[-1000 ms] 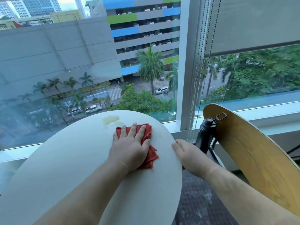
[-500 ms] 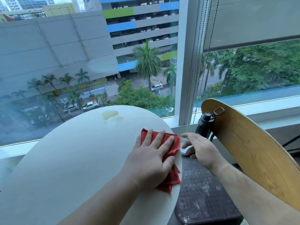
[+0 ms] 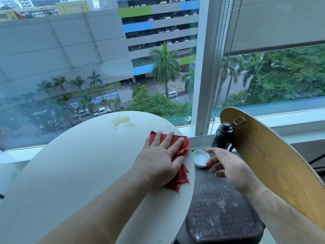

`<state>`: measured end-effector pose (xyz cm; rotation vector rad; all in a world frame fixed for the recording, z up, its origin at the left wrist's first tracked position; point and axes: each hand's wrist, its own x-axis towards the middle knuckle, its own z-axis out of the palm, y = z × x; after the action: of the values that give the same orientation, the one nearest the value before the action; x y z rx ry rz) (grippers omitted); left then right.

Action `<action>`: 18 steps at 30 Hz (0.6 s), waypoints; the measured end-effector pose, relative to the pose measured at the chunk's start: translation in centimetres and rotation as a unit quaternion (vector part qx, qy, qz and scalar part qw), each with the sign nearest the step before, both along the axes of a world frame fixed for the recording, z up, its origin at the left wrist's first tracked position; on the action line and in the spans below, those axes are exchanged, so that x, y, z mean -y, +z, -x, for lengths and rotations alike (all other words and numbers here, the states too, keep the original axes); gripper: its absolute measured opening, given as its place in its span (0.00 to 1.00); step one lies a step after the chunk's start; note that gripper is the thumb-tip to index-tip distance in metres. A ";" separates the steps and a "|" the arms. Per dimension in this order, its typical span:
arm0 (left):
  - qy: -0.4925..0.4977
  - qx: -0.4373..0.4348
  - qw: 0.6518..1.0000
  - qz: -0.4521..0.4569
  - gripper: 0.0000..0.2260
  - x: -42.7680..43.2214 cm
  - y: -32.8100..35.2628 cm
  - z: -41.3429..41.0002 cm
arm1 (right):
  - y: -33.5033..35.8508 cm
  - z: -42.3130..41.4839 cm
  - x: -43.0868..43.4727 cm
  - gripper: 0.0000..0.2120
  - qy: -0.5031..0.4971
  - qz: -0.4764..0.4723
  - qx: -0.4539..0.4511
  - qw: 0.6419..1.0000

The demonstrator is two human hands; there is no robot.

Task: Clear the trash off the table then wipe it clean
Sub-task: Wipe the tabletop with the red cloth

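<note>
A black bottle point(image 3: 222, 136) is stood against the chair point(image 3: 274, 164) back; blind cords point(image 3: 213, 103) and window point(image 3: 88, 59) are seen behind the chair.

Presses the left grip point(image 3: 159, 162) palm down on the red cloth point(image 3: 180, 178) at the right edge of the worktop point(image 3: 79, 173), fingers straight and slightly spread, thumb out to the side, with the bare left forearm angled in from the lower left. Holds the right grip point(image 3: 228, 166) just off that edge, palm turned to the left, with the bare right forearm angled in from the lower right. Pinches the rim of the small white dish point(image 3: 199, 158) between index fingertip and thumb, the remaining fingers loosely curled below.
</note>
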<state>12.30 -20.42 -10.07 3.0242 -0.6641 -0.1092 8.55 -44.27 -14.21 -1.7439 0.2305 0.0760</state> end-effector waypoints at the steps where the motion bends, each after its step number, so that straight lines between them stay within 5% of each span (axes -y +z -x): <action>1: -0.011 0.003 1.000 0.003 0.30 0.4 -0.1 0.6 | 0.1 0.0 -0.1 0.17 0.004 0.001 0.004 1.000; 12: 0.061 -0.007 0.996 0.066 0.39 3.8 -0.2 7.7 | 4.5 1.7 -3.6 0.12 0.024 0.005 0.144 0.989; 14: 0.066 -0.040 0.985 0.157 0.37 3.4 0.7 8.3 | 5.7 2.6 -5.4 0.13 0.033 0.009 0.186 0.982; 18: 0.144 -0.108 0.829 0.530 0.25 -1.2 1.8 8.1 | 6.7 3.9 -9.1 0.12 0.057 0.189 0.231 0.953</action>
<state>4.24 -19.24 -8.30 1.9406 -0.1268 -0.0422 4.68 -35.14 -7.54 -2.0976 -0.2144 -0.3107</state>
